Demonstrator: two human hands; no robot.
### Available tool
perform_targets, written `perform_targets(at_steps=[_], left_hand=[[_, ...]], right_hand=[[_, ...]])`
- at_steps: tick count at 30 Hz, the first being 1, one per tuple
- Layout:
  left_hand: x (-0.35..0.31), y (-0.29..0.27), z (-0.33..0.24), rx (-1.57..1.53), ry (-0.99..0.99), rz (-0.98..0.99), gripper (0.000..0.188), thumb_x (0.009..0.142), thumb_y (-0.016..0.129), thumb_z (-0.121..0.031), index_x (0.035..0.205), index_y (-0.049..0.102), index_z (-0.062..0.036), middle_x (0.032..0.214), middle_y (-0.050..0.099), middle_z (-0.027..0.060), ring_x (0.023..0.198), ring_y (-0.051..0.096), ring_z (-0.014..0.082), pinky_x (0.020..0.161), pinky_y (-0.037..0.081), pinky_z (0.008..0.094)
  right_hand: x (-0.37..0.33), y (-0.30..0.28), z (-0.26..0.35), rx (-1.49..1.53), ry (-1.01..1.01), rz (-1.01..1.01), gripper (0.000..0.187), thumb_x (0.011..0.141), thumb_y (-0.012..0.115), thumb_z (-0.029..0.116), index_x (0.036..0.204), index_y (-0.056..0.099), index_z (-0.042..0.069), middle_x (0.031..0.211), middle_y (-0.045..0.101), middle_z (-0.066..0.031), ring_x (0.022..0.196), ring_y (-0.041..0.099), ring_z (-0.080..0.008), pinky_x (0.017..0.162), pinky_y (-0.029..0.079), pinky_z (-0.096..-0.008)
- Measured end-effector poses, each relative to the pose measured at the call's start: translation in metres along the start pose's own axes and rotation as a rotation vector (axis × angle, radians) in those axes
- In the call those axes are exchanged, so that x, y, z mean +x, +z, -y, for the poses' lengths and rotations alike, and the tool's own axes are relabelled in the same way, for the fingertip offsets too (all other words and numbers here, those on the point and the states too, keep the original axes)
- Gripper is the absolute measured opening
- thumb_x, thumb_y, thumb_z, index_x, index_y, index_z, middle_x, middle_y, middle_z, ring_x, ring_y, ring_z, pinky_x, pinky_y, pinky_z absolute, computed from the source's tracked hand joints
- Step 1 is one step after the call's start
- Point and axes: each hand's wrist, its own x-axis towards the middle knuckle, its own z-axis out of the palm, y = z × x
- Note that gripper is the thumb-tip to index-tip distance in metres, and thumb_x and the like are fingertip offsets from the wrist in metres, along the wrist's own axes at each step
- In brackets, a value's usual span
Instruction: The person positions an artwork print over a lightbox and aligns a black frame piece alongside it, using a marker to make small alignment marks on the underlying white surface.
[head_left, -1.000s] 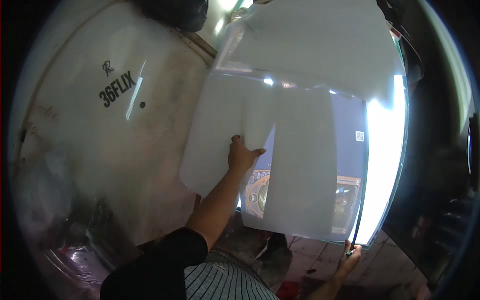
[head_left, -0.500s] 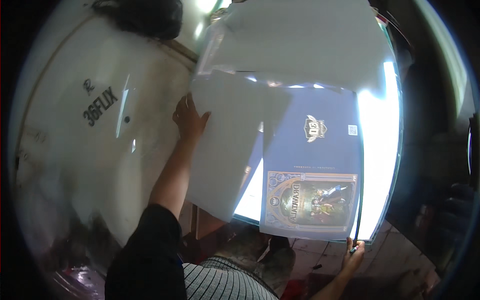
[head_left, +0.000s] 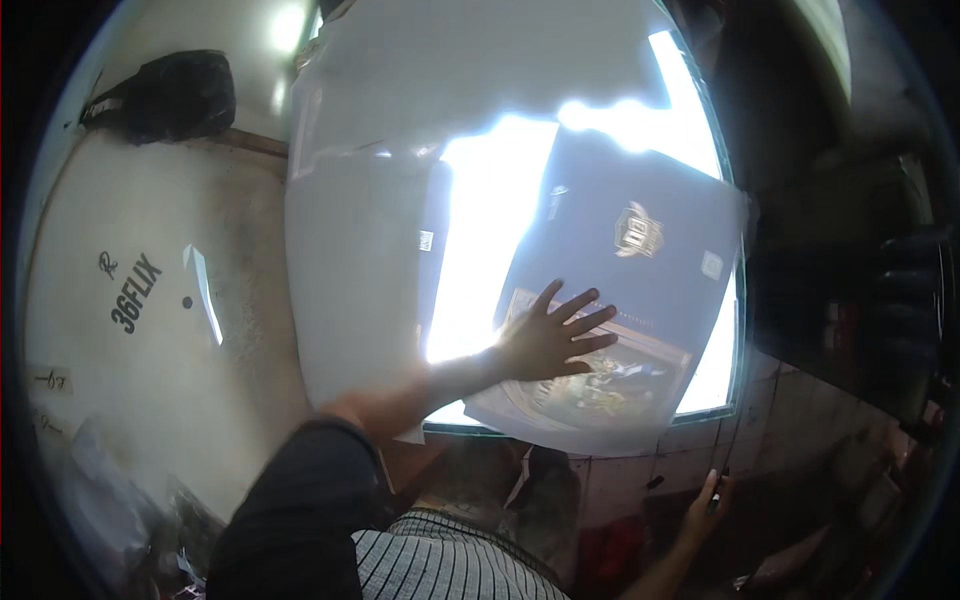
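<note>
My left hand lies flat with its fingers spread on a blue printed sheet, over the edge of its picture panel. The sheet is tilted on a brightly lit glass-topped table, its near edge curling past the front. A winged emblem and a small square code show on it. My right hand is off the table's near right corner, its fingers closed on a thin dark rod-like tool. Motion and size blur the tool's exact kind.
Large whitish sheets cover the far and left parts of the glass, with another blue print partly under them. To the left is a pale board with dark lettering and a black plastic bag. Dark equipment stands at right.
My left hand has moved right from the whitish sheet onto the blue print. The print has turned and shifted away from the other sheets, baring lit glass. The tool has left the print's right edge.
</note>
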Motion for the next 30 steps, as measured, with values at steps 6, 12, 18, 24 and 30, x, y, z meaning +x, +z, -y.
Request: perform_targets(at_steps=[6,12,18,24,30], left_hand=[[0.042,-0.05,0.05,0.221,0.156,-0.036,0.062,0.093,0.057,-0.054,0.149,0.046,-0.0279,0.164,0.027,0.0081,0.15,0.023,0.0308,0.118,0.014,0.063],[0.024,-0.005,-0.067,-0.023,-0.581,-0.074,0.088,0.091,0.05,-0.071,0.155,0.034,-0.0128,0.164,0.017,0.0215,0.15,0.006,0.0487,0.117,0.009,0.0659],[0.033,-0.032,0.025,0.092,-0.14,0.075,0.088,0.087,0.046,-0.079,0.157,0.029,-0.0281,0.167,0.016,0.0086,0.153,0.008,0.0376,0.121,0.007,0.0648],[0.037,-0.038,0.053,0.176,0.031,0.057,0.078,0.091,0.046,-0.073,0.156,0.031,-0.0312,0.165,0.021,0.0043,0.153,0.016,0.0318,0.123,0.006,0.0627],[0.041,-0.033,0.058,0.012,-0.047,-0.088,0.066,0.093,0.06,-0.056,0.146,0.045,-0.0199,0.151,0.037,0.012,0.149,0.026,0.0316,0.123,0.011,0.063]], right_hand=[[-0.027,-0.001,-0.022,-0.046,0.008,-0.109,0.027,0.103,0.057,0.026,0.099,0.053,-0.001,0.088,0.054,-0.0112,0.082,0.052,-0.0211,0.076,0.044,-0.0336],[-0.04,0.007,0.012,0.197,-0.187,-0.093,0.033,0.1,0.061,0.034,0.097,0.053,0.002,0.082,0.053,-0.0078,0.076,0.052,-0.018,0.069,0.043,-0.0322],[-0.032,0.017,0.0,0.094,-0.295,0.02,0.032,0.099,0.064,0.033,0.097,0.053,0.003,0.079,0.05,-0.008,0.072,0.05,-0.0212,0.068,0.043,-0.0354],[-0.047,0.054,0.007,-0.012,-0.301,0.002,0.035,0.095,0.071,0.032,0.099,0.058,0.0,0.082,0.059,-0.0151,0.073,0.059,-0.0322,0.066,0.047,-0.0404],[-0.082,0.089,0.02,0.074,-0.273,0.027,0.035,0.093,0.073,0.028,0.106,0.061,-0.002,0.089,0.064,-0.0198,0.081,0.064,-0.037,0.072,0.051,-0.0415]])
